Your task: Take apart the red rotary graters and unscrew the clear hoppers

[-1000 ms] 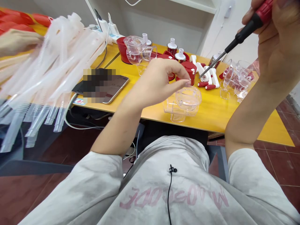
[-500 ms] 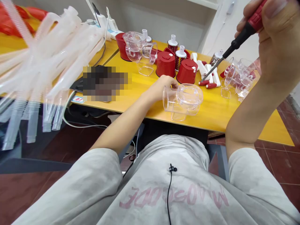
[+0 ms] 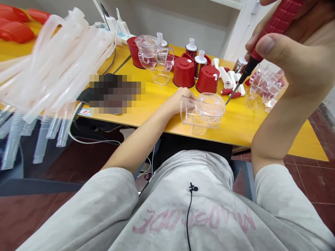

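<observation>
The left hand [image 3: 180,101] steadies a clear plastic grater housing [image 3: 206,111] on the yellow table [image 3: 261,129], seemingly to stop it rolling, while the separate right hand [image 3: 293,45] grips a red-handled screwdriver [image 3: 272,28], its tip just beside the housing's rim.

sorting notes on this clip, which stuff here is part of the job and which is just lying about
Being worked with:
left hand against the clear plastic housing
right hand gripping a red-handled screwdriver, tip at the housing's edge

Lying about:
red lidded canisters
white and red parts
other clear housings
corrugated plastic tubes
phone, blurred
</observation>
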Demonstrator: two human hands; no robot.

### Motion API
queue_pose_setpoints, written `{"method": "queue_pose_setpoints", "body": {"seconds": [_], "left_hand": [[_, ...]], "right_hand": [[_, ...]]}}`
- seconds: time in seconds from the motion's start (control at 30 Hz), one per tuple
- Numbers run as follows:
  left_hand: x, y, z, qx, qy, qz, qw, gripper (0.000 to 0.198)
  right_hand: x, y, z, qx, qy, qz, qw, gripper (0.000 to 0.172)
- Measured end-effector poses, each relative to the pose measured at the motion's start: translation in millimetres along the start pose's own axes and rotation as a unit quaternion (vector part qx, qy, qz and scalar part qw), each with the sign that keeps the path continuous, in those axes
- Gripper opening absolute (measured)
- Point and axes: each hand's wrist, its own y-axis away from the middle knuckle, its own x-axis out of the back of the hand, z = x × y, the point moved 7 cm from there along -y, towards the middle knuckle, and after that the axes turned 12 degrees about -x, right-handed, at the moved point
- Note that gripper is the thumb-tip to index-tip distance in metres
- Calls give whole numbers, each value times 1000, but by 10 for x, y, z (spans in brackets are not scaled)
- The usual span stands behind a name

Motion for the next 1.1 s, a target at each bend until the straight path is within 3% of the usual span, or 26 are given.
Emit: {"method": "queue_pose_setpoints", "body": {"seconds": [0.2,0.3,0.37,0.43,0.47,0.5,0.6,0.7,0.77,0.93,1.1], "left_hand": [[-25,-32,-102,20,-23,-10,999,42],[175,-87,-96,-3,-21,32,999,43],[466,-66,73,-40,-8,103,994,59],[801,74,408,-112,31,209,971,60],[902,176,620,-157,52,234,958,65],[916,271,841,-199,65,215,954,72],[651,508,1309,-230,25,80,970,99],[371,598,1418,-210,-30,18,977,109],[301,577,1382,-189,-49,17,981,106],[333,530,1397,-170,-72,32,982,91],[298,536,1464,-178,-72,19,981,95]], "right_hand": [[-4,-10,82,-12,9,-7,1000,44],[-43,-3,88,-20,13,-1,1000,47],[-64,18,83,-13,3,11,1000,57],[-78,64,94,-11,-1,34,999,59],[-78,101,109,-15,0,52,999,57],[-82,147,127,-20,-3,67,998,56],[-124,316,218,-49,-38,78,995,53],[-213,484,328,-90,-72,51,992,52],[-234,590,406,-128,-93,68,985,55],[-214,850,508,-185,-147,186,954,56],[-207,924,508,-193,-133,212,949,49]]}}
